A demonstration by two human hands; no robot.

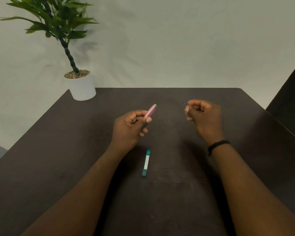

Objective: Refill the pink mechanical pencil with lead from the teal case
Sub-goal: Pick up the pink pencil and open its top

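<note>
Loosely in left hand (129,128), slim pink pencil (151,110)

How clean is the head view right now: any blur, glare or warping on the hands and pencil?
Head view: right hand is motion-blurred, its fingers smeared; left hand and pink pencil only slightly soft; teal case sharp but its label unreadable; dim even light, no glare on the dark table; wide-angle bending at the edges.

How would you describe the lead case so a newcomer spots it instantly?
On the dark table, look near the middle, between the person's two forearms and just below the left hand. The teal case lies flat there: a slim teal stick with a pale label, nothing touching it.
</note>
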